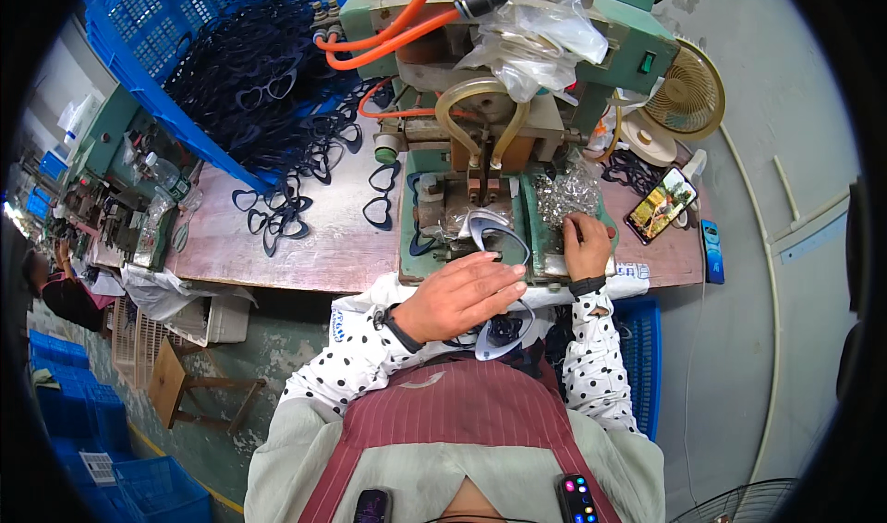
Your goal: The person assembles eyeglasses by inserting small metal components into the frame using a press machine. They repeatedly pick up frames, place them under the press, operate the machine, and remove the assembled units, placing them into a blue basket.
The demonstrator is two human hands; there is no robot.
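My left hand grips a dark blue eyeglass frame near its middle. One rim of that frame reaches up to the jaws of the green bench machine, and the other hangs below my fingers over my lap. My palm hides the bridge. Beside the machine, my right hand dips its fingertips, drawn together, at the near edge of a heap of small shiny metal parts. Whether a part is between those fingertips is too small to tell.
A blue basket tips many dark frames onto the table; more lie near the machine. Right of the metal parts are a phone with a lit screen and a fan. Orange hoses cross above. A blue crate stands below right.
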